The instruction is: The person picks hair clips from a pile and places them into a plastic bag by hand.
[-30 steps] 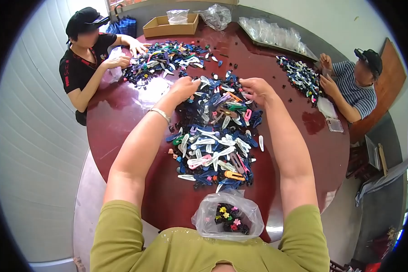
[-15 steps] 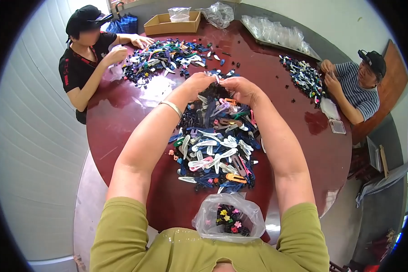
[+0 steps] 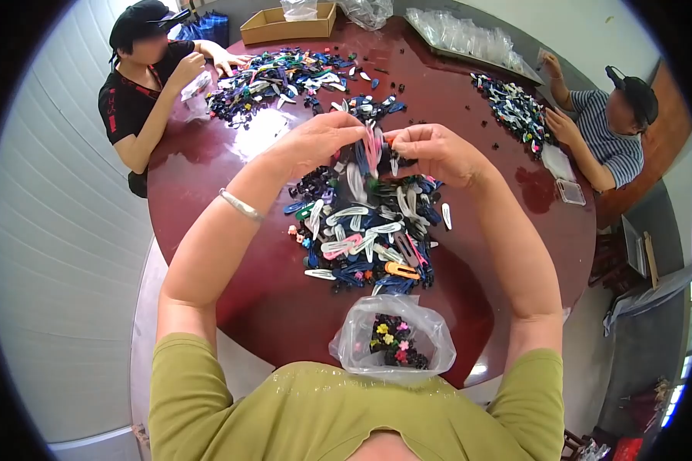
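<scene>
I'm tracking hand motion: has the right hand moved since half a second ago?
Yes: the right hand moved towards the near edge of the table and rightward, closer to the loose white clip.

Pink hair clips, bunched together, multicoloured clip pile below
</scene>
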A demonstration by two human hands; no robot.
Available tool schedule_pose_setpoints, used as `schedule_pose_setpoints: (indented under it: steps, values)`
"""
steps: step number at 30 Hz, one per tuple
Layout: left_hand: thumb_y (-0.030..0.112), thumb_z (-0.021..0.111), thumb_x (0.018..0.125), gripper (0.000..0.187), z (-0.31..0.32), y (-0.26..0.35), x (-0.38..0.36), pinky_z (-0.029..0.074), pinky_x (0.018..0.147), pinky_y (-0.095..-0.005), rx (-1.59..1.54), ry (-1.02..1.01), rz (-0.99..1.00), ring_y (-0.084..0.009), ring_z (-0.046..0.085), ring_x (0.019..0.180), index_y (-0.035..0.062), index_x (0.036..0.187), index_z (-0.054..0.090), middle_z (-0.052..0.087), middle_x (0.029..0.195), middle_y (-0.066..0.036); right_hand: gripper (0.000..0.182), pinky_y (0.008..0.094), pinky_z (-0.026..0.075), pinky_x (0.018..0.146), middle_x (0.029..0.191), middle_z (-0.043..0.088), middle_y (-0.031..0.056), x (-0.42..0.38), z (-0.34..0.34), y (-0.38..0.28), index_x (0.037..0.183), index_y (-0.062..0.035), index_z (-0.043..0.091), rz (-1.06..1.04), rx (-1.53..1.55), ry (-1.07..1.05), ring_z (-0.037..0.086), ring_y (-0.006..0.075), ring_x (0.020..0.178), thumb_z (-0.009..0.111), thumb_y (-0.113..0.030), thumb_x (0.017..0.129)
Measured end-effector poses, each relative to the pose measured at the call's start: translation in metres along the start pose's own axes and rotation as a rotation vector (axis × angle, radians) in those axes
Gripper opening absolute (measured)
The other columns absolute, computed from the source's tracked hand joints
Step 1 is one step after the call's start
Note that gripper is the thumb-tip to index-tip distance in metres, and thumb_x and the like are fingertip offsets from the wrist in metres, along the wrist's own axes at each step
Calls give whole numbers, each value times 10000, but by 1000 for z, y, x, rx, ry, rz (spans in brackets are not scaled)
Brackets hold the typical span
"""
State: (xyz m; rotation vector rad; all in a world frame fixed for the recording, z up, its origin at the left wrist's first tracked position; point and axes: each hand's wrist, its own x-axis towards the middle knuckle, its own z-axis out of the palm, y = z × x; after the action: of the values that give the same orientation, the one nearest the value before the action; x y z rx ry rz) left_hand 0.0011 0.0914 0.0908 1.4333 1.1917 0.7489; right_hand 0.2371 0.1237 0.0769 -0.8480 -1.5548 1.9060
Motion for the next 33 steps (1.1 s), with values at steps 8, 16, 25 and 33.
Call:
schedule_pose_setpoints:
  steps: [8,16,25,33]
  values:
    - [207,553,990,301,-16,-14,-60,455,895,-268,349,33,304,-99,556,982,-19,1163,650,659,1044,-16,136,325,493,940,1454,463,148,-65,14,-18,827,-50,623,-105,-329,12,549,204,1198,667,-154,902]
    - [454,482,981,613,-124,-159,-95,264,1127,-497,933,805,-62,-318,419,1354,14,1407,461,479,1432,-196,115,323,400,1025,1371,543,173,-149,-23,79,913,-7,669,-384,-254,709,485,224,1294,639,-118,919]
    - [391,492,987,525,-47,-125,-44,351,1087,-434,744,362,71,-362,471,1298,-24,1306,541,514,1367,-247,193,212,478,759,1282,589,131,-90,-15,126,1056,4,660,-536,-295,1074,598,85,870,671,-134,922]
    - [285,556,981,534,-16,-84,-112,420,1002,-342,378,387,341,-265,581,1128,-35,1390,431,609,1211,-202,210,204,458,769,1307,570,123,-27,-7,119,1063,24,624,-585,13,1023,555,66,896,658,-142,939]
